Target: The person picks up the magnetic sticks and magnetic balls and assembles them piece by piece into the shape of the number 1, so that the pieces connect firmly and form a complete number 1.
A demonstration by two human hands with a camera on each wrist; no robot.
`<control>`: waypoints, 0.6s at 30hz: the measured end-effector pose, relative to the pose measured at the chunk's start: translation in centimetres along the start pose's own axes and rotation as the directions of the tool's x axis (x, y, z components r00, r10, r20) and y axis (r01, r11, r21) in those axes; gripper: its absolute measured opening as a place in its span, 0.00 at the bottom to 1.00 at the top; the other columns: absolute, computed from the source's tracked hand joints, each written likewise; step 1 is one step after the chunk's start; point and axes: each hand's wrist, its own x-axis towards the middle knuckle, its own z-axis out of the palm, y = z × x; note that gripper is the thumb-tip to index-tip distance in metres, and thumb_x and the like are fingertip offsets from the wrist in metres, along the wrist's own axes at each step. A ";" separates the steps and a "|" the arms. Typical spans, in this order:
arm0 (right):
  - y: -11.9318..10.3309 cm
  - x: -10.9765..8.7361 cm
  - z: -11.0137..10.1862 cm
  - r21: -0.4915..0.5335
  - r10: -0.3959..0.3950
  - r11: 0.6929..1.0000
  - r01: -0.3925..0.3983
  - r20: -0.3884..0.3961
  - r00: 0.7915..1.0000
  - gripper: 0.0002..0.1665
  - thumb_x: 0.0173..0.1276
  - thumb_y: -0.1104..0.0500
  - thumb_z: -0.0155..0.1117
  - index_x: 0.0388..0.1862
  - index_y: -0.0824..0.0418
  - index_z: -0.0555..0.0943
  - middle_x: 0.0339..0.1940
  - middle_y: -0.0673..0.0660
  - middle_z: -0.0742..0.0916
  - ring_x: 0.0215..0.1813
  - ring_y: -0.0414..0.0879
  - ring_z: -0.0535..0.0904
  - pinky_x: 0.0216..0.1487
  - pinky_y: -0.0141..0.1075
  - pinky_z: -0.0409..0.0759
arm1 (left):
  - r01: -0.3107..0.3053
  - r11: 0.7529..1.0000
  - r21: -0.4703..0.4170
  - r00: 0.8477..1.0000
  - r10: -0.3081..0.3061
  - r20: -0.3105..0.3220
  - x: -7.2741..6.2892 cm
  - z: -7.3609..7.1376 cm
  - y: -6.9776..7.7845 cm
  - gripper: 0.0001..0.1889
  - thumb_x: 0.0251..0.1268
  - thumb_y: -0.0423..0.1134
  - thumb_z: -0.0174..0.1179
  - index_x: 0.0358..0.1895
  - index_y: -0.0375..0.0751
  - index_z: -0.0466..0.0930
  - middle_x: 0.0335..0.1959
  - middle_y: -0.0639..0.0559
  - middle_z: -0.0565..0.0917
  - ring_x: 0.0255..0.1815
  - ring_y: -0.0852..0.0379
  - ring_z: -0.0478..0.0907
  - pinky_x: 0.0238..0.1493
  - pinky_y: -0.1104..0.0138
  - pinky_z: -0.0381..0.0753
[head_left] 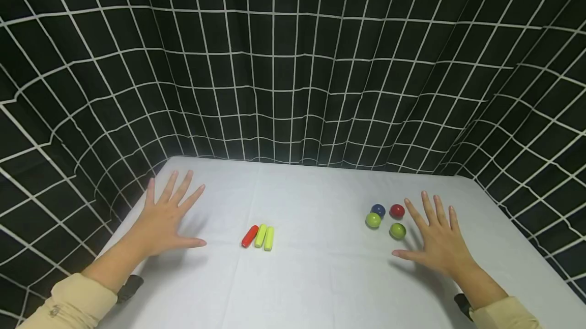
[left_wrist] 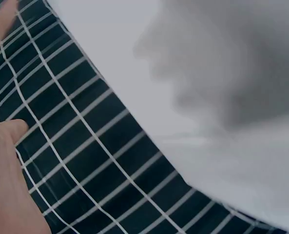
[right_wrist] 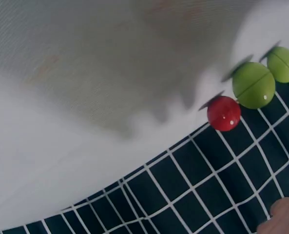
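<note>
Over the white worktop, I have the left hand and the right hand splayed, both released and grasping nothing. Just beside the latter lie the red ball and the nearer green ball; being round, they could, I judge, roll off at a careless low sweep. Just to their left sit the blue ball and the other green ball. All four look glossy; a thin dark line crosses each green one in my right wrist view.
</note>
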 end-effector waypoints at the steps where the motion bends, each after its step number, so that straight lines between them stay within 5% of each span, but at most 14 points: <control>1: -0.1 0.0 0.0 0.006 0.007 1.000 -0.007 0.001 1.000 0.71 0.38 0.21 0.62 0.76 0.49 0.45 0.76 0.63 0.43 0.76 0.59 0.28 0.70 0.52 0.19 | 0.005 1.000 -0.028 1.000 -0.005 0.016 0.1 -0.1 0.4 0.59 0.35 0.78 0.58 0.72 0.48 0.53 0.76 0.42 0.41 0.76 0.42 0.26 0.66 0.38 0.21; 6: -0.4 -0.1 -0.4 0.079 0.073 0.994 -0.073 0.003 0.997 0.68 0.42 0.25 0.63 0.75 0.54 0.48 0.75 0.68 0.48 0.76 0.64 0.32 0.71 0.60 0.29 | 0.042 0.992 -0.123 0.997 -0.033 0.069 1.0 -0.8 2.5 0.51 0.42 0.67 0.64 0.69 0.40 0.60 0.74 0.38 0.52 0.72 0.36 0.50 0.67 0.39 0.49; 10: -0.8 0.1 -0.8 0.189 0.153 0.970 -0.153 0.018 0.988 0.63 0.47 0.30 0.66 0.73 0.61 0.53 0.74 0.70 0.50 0.74 0.69 0.40 0.64 0.69 0.46 | 0.093 0.977 -0.193 0.993 -0.078 0.085 1.8 -1.3 4.5 0.44 0.45 0.57 0.68 0.65 0.37 0.66 0.69 0.37 0.62 0.57 0.37 0.73 0.54 0.45 0.72; 14: -1.3 0.5 -1.4 0.287 0.237 0.924 -0.251 0.083 0.968 0.57 0.51 0.37 0.68 0.69 0.69 0.58 0.72 0.74 0.56 0.71 0.73 0.48 0.56 0.72 0.53 | 0.176 0.939 -0.294 0.980 -0.138 0.146 2.3 -1.5 6.3 0.39 0.48 0.54 0.68 0.62 0.37 0.70 0.66 0.39 0.69 0.48 0.42 0.80 0.39 0.52 0.81; 18: -1.9 1.1 -2.0 0.355 0.291 0.875 -0.330 0.158 0.943 0.48 0.55 0.44 0.69 0.64 0.74 0.64 0.68 0.76 0.62 0.67 0.74 0.56 0.57 0.70 0.56 | 0.249 0.897 -0.364 0.963 -0.188 0.195 2.9 -1.5 7.8 0.34 0.50 0.54 0.67 0.60 0.40 0.73 0.60 0.43 0.76 0.31 0.56 0.80 0.28 0.63 0.79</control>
